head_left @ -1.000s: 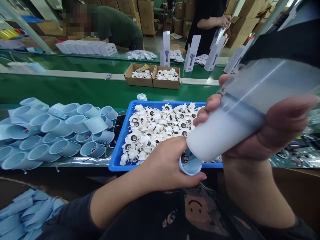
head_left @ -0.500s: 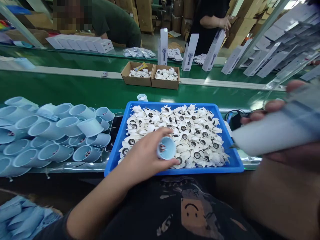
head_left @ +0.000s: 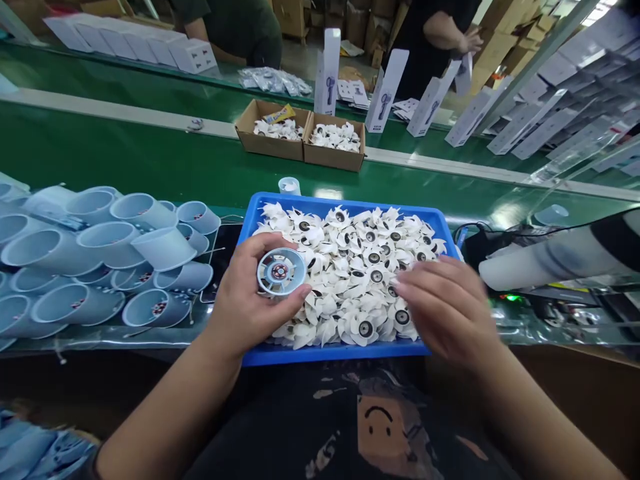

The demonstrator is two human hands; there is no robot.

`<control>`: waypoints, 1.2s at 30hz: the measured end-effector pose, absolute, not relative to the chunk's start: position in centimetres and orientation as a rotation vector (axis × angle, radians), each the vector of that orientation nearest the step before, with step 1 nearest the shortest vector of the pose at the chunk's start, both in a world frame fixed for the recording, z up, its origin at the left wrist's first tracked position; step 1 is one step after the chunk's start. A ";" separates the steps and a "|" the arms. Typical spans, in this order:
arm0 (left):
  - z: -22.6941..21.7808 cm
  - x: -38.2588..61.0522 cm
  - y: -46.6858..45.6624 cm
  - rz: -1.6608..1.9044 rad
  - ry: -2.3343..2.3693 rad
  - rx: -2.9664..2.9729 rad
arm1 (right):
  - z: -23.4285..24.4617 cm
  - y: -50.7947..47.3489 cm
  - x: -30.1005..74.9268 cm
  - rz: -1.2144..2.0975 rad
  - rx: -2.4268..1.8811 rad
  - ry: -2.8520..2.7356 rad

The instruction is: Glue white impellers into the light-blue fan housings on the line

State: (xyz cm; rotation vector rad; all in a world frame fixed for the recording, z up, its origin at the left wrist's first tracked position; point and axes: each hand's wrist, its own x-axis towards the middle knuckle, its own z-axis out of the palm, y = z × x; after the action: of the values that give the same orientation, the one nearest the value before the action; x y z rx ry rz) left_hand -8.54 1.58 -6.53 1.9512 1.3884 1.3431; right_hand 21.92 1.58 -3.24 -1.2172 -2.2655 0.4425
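My left hand (head_left: 250,287) is wrapped round a light-blue fan housing (head_left: 281,272), its open end facing me and a round motor core with reddish windings visible inside. It is held over the left side of a blue tray (head_left: 345,353). White fan impellers (head_left: 373,273) with dark round hubs fill the tray in a heap. Over the tray's right side, my right hand (head_left: 445,310) reaches down with fingers stretched toward the impellers. It is slightly blurred, its thumb is hidden, and nothing shows in it.
Many light-blue housings (head_left: 107,247) are stacked to the left. A white tube with a black end (head_left: 555,260) lies at right beside cables. Two cardboard boxes of impellers (head_left: 333,159), a single small cup (head_left: 289,186) and white cartons (head_left: 387,93) stand beyond. Co-workers are across the line.
My right hand has let go of the white tube at the right and moved left over the tray. My left hand has shifted left, turning the housing's opening toward me.
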 end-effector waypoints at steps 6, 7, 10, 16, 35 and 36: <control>-6.7 -8.7 1.4 1.369 1.430 1.974 | -5.0 8.1 15.6 0.127 -1.282 -2.819; -6.7 -8.7 1.4 1.374 1.429 1.989 | -5.0 8.7 15.0 0.140 -1.271 -2.842; -6.7 -8.7 1.4 1.364 1.428 1.998 | -5.1 9.0 13.8 0.162 -1.304 -2.873; -6.4 -8.9 1.4 1.381 1.417 1.960 | -4.8 8.1 13.3 0.291 -1.516 -2.744; -3.7 -6.5 -0.7 1.091 1.220 2.394 | -1.7 1.5 16.4 1.502 -0.918 -1.640; -3.6 -6.3 -0.8 1.084 1.217 2.426 | -1.4 1.4 16.3 1.240 -0.955 -1.849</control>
State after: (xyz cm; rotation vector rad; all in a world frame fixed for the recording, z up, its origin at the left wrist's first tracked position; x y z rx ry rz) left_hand -6.28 -0.77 -3.60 2.4260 1.2167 1.0842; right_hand 16.31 1.38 -1.37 -0.9555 -1.8492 1.2400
